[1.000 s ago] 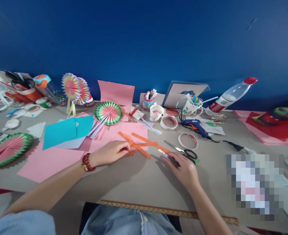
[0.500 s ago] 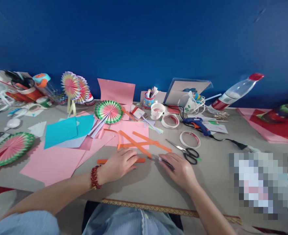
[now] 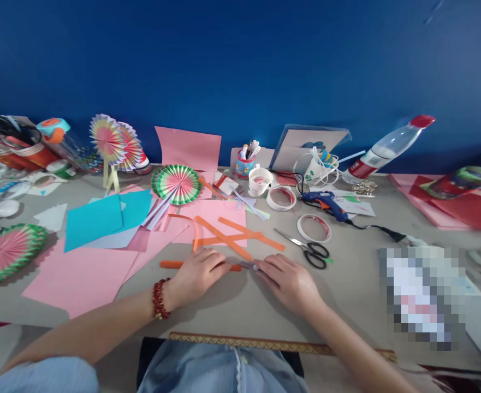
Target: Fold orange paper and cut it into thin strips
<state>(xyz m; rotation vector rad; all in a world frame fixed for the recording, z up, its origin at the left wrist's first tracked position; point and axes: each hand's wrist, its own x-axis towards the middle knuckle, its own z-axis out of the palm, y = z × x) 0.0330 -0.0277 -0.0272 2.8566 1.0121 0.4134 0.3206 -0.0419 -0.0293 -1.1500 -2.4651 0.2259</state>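
Note:
My left hand [image 3: 199, 275], with a red bead bracelet at its wrist, is closed over an orange paper strip [image 3: 170, 264] on the table. The strip's ends show on both sides of the fingers. My right hand [image 3: 289, 281] is closed on a slim utility knife [image 3: 256, 268], mostly hidden under the fingers. Its thin grey tip points left, close to the strip's right end. Just beyond the hands, more orange strips [image 3: 224, 238] lie crossed over pink paper [image 3: 213, 210]. Black-handled scissors [image 3: 316, 254] lie open to the right of my right hand.
Behind are a folded paper rosette [image 3: 178, 184], a white cup [image 3: 260, 182] and tape rolls [image 3: 314, 227]. A blue glue gun [image 3: 326, 203] with a cord and a leaning bottle [image 3: 383, 153] stand right. Blue sheets [image 3: 95, 221] and another rosette [image 3: 13, 254] lie left.
My right hand has moved slightly left, and the knife now points left with its tip near the strip. My left hand remains on the strip. The view has shifted a little.

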